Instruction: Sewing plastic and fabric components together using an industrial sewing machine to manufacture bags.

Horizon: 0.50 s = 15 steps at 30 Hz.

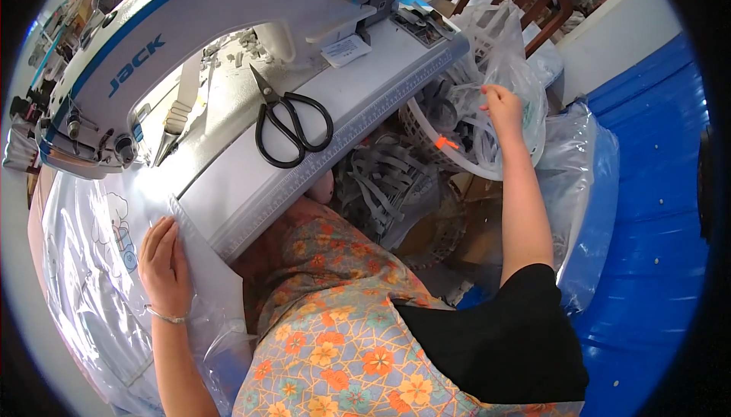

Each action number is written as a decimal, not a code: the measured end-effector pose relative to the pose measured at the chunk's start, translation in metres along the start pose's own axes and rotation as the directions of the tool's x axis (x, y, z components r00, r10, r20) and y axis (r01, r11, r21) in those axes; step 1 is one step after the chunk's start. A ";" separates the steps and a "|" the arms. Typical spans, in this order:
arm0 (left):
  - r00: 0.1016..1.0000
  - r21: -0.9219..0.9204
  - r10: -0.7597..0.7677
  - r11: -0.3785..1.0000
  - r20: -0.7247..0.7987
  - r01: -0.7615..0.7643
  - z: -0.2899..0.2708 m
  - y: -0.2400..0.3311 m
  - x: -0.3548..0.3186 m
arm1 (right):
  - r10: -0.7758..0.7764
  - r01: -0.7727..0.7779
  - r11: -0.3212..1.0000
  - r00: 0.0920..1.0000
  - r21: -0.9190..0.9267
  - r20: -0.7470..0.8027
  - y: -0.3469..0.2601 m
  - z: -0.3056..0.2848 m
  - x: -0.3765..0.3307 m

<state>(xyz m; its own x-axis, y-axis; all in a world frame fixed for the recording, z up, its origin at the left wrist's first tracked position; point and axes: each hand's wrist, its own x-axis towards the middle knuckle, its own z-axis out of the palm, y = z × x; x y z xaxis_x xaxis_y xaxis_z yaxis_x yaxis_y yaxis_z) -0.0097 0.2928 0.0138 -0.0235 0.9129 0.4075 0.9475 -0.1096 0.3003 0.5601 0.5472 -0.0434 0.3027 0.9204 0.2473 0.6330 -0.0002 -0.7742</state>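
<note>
Fingers of right hand (502,105) grasp one plastic bag (509,67); left hand (162,261) flat, released, on printed sheet (99,265); one scissors (289,120).

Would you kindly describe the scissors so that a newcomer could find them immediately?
Start at the white sewing machine. On its pale table, just right of the needle end, lie the scissors: all black, with large looped handles, the only dark tool there.
</note>
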 end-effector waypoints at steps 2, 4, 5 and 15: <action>1.000 0.022 0.000 1.000 -0.012 0.000 0.000 -0.001 -0.001 | 0.099 -0.053 0.972 0.976 -0.229 0.192 0.013 0.012 0.005; 1.000 0.005 0.005 1.000 -0.012 -0.005 0.001 -0.002 0.000 | 0.120 -0.071 0.962 0.977 -0.262 0.175 0.029 0.026 0.003; 1.000 -0.008 0.012 1.000 -0.013 -0.012 0.001 -0.001 0.000 | 0.141 -0.091 0.953 0.977 -0.290 0.157 0.036 0.034 0.003; 1.000 0.008 -0.007 1.000 0.018 0.007 0.000 -0.002 0.000 | 0.199 -0.079 0.866 0.960 -0.493 0.195 0.076 0.068 0.026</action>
<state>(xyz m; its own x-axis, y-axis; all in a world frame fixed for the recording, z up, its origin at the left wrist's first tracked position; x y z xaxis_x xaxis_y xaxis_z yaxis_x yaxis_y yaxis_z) -0.0113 0.2928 0.0127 -0.0243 0.9207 0.3895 0.9500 -0.1000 0.2957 0.5676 0.5981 -0.1352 0.2780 0.9601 -0.0299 0.8757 -0.2661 -0.4029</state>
